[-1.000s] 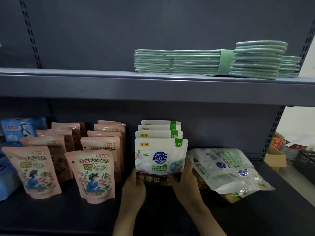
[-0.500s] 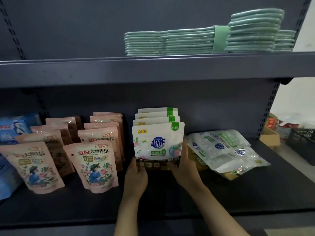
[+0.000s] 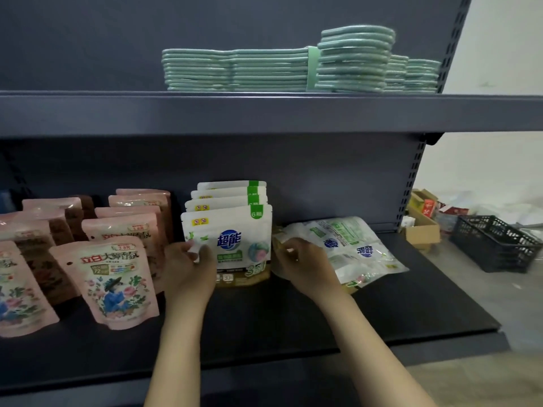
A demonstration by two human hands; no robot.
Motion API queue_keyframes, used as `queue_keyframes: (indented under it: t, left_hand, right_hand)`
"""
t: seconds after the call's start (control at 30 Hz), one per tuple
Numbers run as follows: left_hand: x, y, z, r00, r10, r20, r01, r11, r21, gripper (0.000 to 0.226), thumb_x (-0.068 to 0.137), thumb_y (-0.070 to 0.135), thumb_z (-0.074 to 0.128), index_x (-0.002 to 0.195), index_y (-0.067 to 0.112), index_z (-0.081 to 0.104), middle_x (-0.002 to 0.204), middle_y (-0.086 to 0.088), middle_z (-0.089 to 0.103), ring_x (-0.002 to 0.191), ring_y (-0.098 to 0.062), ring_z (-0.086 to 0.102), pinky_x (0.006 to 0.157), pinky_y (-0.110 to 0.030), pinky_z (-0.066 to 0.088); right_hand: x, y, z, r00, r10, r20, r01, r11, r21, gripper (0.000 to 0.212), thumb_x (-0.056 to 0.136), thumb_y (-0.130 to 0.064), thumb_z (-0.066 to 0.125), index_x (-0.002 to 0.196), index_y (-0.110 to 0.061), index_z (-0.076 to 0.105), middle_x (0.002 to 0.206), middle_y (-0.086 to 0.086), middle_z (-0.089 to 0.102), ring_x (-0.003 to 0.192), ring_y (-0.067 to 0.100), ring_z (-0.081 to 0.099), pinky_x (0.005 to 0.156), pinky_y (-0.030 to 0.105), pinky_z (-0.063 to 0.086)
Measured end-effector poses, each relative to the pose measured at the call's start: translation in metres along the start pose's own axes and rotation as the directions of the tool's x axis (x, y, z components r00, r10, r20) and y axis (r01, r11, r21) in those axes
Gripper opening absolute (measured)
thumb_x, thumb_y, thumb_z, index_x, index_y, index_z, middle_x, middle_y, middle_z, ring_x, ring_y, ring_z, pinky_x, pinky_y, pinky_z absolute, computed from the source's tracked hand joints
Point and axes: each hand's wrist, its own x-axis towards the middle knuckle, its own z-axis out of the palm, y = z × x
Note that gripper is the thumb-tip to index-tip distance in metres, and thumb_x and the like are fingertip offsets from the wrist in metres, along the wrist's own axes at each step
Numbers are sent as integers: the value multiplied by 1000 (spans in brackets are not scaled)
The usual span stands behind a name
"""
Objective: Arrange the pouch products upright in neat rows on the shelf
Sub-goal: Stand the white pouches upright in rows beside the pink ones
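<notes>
A: Where do our hands sit?

B: Our left hand (image 3: 188, 267) grips the left edge of the front white pouch (image 3: 227, 245), fingers (image 3: 202, 254) curled round it. That pouch stands upright on the lower shelf (image 3: 293, 318), first of a row of white pouches (image 3: 230, 195) running back toward the rear panel.

A: And the other one?

B: Our right hand (image 3: 302, 265) rests on the near end of the heap of flat white pouches (image 3: 346, 248) just right of the row. Its fingers look curled there, but we cannot tell whether they hold a pouch.

A: What else do we see?

B: Pink pouches (image 3: 114, 277) stand in rows to the left. Green flat packs (image 3: 293, 69) are stacked on the upper shelf (image 3: 264, 113). A black crate (image 3: 496, 245) and cardboard boxes (image 3: 423, 230) sit on the floor to the right.
</notes>
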Motion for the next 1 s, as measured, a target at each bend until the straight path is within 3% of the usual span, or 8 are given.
queue_keyframes:
  t: [0.1,0.3,0.4,0.53,0.63,0.73,0.83,1.0]
  left_hand:
    - [-8,13,4,999,38,-19,-37,997,67,30,92,26,48,115,8,49,104,-3,55,93,-19,50,76,-28,35]
    - [-22,21,16,986,133,105,-146,981,125,14,91,27,49,98,17,55,102,-3,62,89,-15,50,73,-27,35]
    - [-28,29,31,972,177,155,-193,977,94,13,91,24,50,97,15,57,97,-3,62,88,-17,53,74,-27,36]
    - [-35,47,52,942,244,232,-267,961,73,15,91,22,51,100,13,59,93,2,58,83,-14,55,64,-20,37]
    - [-37,56,62,924,277,265,-300,952,52,18,91,25,50,103,14,58,96,3,60,84,-15,60,68,-21,41]
    - [-39,62,67,908,318,273,-350,933,79,15,92,26,49,101,17,56,88,10,54,80,-6,52,58,-10,35]
    - [-42,62,71,900,320,295,-357,931,78,7,91,26,50,95,21,54,78,19,50,75,0,50,58,-5,32]
    - [-46,53,69,903,297,309,-334,940,74,7,91,26,51,95,21,54,84,13,54,74,1,49,58,-5,34]
  right_hand:
    - [2,12,-16,998,-46,-37,43,996,-73,27,96,-28,44,102,-13,65,108,7,68,94,21,61,72,24,37]
    - [23,58,-67,976,-17,-215,9,999,-35,29,94,-16,44,68,-9,54,71,8,60,66,24,53,60,29,36]
    - [38,82,-80,983,-16,-182,-22,979,-203,25,90,-4,41,99,-6,64,97,15,67,78,27,59,64,26,38]
    - [53,105,-77,999,-25,38,38,919,-392,59,85,3,46,140,-17,42,139,11,49,124,28,49,95,30,42]
    - [60,121,-71,982,-84,171,161,841,-517,70,90,-28,57,149,-23,21,157,5,20,145,25,16,118,37,20]
    - [65,131,-69,975,-106,196,209,743,-636,74,91,-49,48,151,-26,12,159,1,9,147,24,4,120,41,9]
    - [68,137,-71,965,-188,185,264,664,-700,69,91,-51,46,149,-25,21,156,-1,22,146,24,11,119,38,10]
    - [73,138,-70,931,-362,-42,260,742,-618,40,93,-15,49,133,-17,52,137,3,54,131,24,45,108,34,34]
